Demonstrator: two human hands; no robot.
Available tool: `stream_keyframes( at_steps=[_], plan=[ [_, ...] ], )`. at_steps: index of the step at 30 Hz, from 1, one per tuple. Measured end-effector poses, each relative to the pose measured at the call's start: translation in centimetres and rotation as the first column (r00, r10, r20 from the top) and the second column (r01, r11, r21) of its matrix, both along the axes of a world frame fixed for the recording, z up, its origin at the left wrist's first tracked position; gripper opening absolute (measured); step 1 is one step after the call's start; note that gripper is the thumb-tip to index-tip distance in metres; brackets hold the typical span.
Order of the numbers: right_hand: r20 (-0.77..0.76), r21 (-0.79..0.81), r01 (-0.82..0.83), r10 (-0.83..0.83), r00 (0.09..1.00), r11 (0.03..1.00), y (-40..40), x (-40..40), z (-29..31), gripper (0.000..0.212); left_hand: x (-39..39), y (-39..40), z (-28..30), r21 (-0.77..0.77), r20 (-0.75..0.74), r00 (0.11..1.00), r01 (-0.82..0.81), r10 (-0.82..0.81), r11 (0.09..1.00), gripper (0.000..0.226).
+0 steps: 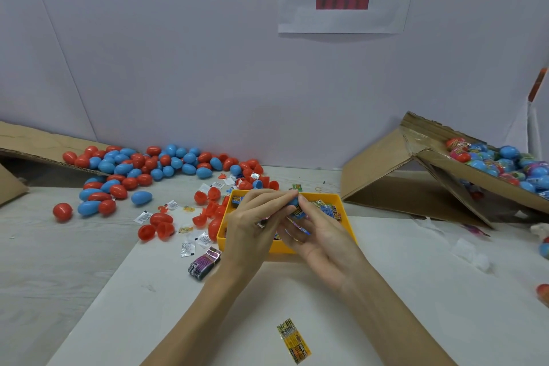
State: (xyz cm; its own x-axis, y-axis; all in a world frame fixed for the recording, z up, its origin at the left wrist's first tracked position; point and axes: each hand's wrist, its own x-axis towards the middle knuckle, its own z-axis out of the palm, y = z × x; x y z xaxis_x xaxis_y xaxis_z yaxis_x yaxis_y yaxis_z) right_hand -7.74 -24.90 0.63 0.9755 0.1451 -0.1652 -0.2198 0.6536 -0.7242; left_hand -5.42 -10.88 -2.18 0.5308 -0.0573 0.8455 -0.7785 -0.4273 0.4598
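— Where is the blue egg?
— Between the 2 hands, just above the yellow tray. The left hand pinches its top end, fingers curled round it.
— And the right hand?
— Its thumb and fingers are clamped on the printed sleeve round the egg's lower part.
— Anything nearby?
— 1 flat sleeve lies on the white sheet, well apart from the hands.

Blue egg, yellow tray, red eggs.
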Motion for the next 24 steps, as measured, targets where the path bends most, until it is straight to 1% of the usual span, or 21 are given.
stream_keyframes(
  at_steps=[4,7,10,12,14,18,20,21,22,24],
  plan=[
    [-0.020,-0.004,0.014,-0.014,1.000,1.000,0.1,0.0,0.1,0.021,-0.1,-0.3,0.0,0.017,0.014,0.999,-0.033,0.033,0.999,0.037],
    [-0.068,0.051,-0.019,0.022,0.997,0.999,0.2,-0.1,0.5,0.027,-0.4,-0.7,0.2,-0.034,-0.016,0.999,-0.043,0.043,0.998,0.037],
    [-0.094,0.123,-0.053,0.065,0.993,0.991,0.2,-0.4,0.9,0.032,-0.7,-1.0,0.4,-0.179,-0.141,0.989,0.009,-0.034,0.984,0.033],
    [-0.110,0.139,-0.069,0.085,0.990,0.988,0.0,-0.4,1.0,0.034,-0.8,-1.1,0.4,-0.235,-0.209,0.972,0.057,-0.107,0.970,0.032],
    [-0.130,0.167,-0.071,0.093,0.987,0.983,-0.1,-0.4,1.0,0.035,-0.9,-1.2,0.3,-0.261,-0.246,0.958,0.081,-0.147,0.962,0.031],
    [-0.149,0.180,-0.072,0.099,0.984,0.981,-0.3,-0.3,0.8,0.037,-1.0,-1.2,0.3,-0.274,-0.259,0.952,0.091,-0.164,0.957,0.030],
    [-0.137,0.160,-0.059,0.081,0.987,0.985,-0.2,-0.2,0.7,0.036,-0.8,-1.3,0.2,-0.277,-0.267,0.951,0.080,-0.156,0.958,0.029],
    [-0.116,0.125,-0.039,0.054,0.992,0.991,-0.2,-0.1,0.6,0.035,-0.8,-1.4,0.2,-0.280,-0.280,0.949,0.064,-0.146,0.958,0.029],
    [-0.071,0.071,-0.012,0.017,0.997,0.997,-0.1,0.0,0.5,0.034,-0.8,-1.6,0.2,-0.296,-0.306,0.942,0.043,-0.137,0.954,0.028],
    [0.098,-0.085,0.054,-0.045,0.994,0.995,0.1,0.1,0.3,0.033,-0.8,-1.7,0.4,-0.402,-0.389,0.905,0.002,-0.173,0.916,0.023]
  ],
)
